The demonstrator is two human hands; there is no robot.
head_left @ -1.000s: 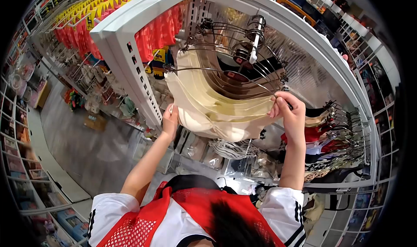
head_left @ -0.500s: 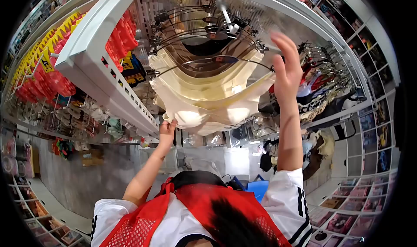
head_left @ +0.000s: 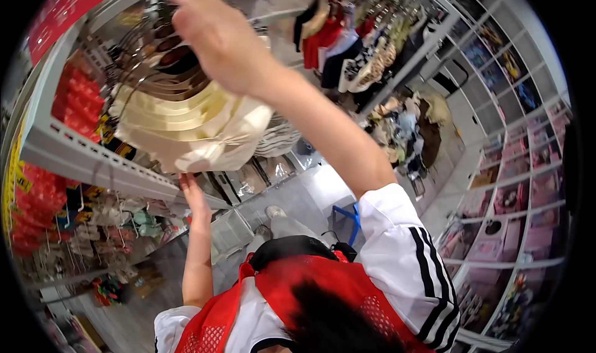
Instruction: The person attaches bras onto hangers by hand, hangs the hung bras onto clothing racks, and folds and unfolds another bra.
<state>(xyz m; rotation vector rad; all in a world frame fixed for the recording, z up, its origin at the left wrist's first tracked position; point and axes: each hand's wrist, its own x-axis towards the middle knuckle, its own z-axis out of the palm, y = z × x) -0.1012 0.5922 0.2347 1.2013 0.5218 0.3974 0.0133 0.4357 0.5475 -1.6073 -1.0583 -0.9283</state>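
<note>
Cream bra tops [head_left: 208, 148] hang in a row on the rack at the upper left, with brown ones [head_left: 186, 86] behind them. Just under the lower edge of the front cream top is my left hand [head_left: 195, 195], its fingers pointing up and apart, near the white perforated post [head_left: 112, 164]. My right hand [head_left: 214, 36] is raised in front of the hangers and the right part of the tops; it is blurred, and whether its fingertips hold anything cannot be made out. My right forearm crosses the upper middle of the view.
Red, white and patterned garments [head_left: 347, 40] hang at the upper middle. A pile of clothes [head_left: 413, 129] lies right of centre. Red packaged goods [head_left: 37, 210] hang at the left, and gridded shelves [head_left: 515, 210] line the right. A blue frame [head_left: 351, 219] stands near my body.
The view has turned, so the rack sits further left. My right hand has left the front top's right end and moved up and left towards the hangers. My left hand has come off the top's edge.
</note>
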